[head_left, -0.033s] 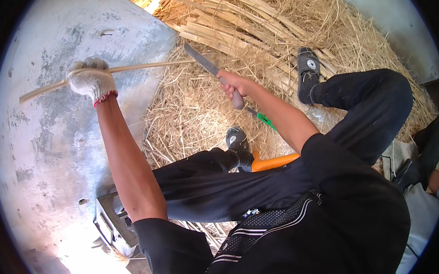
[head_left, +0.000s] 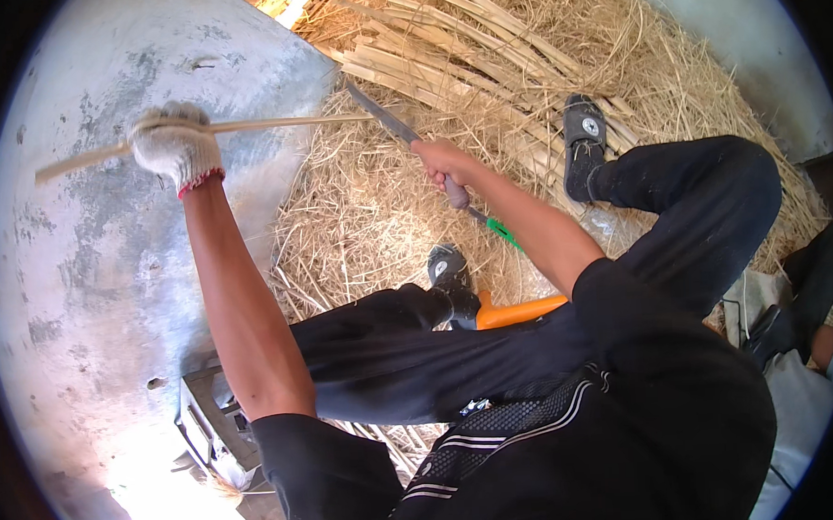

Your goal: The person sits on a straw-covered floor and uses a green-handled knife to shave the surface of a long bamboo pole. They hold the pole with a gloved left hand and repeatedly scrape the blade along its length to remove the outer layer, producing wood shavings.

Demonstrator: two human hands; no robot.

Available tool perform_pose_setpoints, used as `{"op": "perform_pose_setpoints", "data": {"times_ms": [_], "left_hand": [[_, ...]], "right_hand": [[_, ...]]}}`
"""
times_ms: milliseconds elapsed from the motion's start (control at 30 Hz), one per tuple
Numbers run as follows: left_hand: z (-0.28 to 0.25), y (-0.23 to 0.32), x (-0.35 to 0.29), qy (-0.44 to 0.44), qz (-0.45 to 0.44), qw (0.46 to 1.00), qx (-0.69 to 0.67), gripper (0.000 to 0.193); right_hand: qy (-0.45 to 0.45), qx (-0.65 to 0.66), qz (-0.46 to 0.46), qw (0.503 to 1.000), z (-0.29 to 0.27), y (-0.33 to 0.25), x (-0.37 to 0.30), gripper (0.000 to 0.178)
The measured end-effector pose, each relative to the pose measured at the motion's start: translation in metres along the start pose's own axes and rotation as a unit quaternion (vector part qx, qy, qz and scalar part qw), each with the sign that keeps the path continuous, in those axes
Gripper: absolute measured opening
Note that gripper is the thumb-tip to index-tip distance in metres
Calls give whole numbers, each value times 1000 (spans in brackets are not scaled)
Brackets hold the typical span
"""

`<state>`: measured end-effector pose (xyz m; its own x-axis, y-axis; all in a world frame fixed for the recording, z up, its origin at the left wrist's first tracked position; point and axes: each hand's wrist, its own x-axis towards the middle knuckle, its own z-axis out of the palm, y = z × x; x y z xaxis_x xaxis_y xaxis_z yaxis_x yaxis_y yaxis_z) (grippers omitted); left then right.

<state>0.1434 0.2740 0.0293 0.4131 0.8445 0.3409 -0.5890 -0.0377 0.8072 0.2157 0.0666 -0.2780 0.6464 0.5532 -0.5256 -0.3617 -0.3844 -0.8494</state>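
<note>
head view: gloved left hand (head_left: 174, 145) closed round a long thin strip (head_left: 280, 123); it sticks out either side of the fist, left end over a pale worn surface (head_left: 90, 237), right end at the blade of the knife (head_left: 387, 119). bare right hand (head_left: 448, 166) wrapped on the knife handle, blade angled up and left.

progress: held strip looks like one length; cannot tell whether the edge bites. with its end at the blade, this piece is probably unfinished. pale slats (head_left: 436, 59) heaped on straw-like litter (head_left: 358, 202); cannot tell which are worked, which untouched. litter lies thick, so much cutting is likely done. green-handled tool (head_left: 502, 233) and orange handle (head_left: 521, 311) below, neither hand on them.
</note>
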Motion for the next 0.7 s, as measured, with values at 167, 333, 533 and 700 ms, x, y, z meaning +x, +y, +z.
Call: {"op": "perform_pose_setpoints", "data": {"times_ms": [167,333,533,700], "left_hand": [[42,-7,-16,-39,10,999,31,32],[70,-28,-4,-72,35,993,88,28],[44,-43,41,-121,327,896,277,23],[54,-33,1,0,32,999,35,19]], "right_hand": [[39,-41,-167,984,-8,-58,-56,43],[113,-41,-349,929,-2,-76,-54,39],[75,-266,-93,956,12,31,0,44],[121,-214,-106,964,-2,44,28,40]]}}
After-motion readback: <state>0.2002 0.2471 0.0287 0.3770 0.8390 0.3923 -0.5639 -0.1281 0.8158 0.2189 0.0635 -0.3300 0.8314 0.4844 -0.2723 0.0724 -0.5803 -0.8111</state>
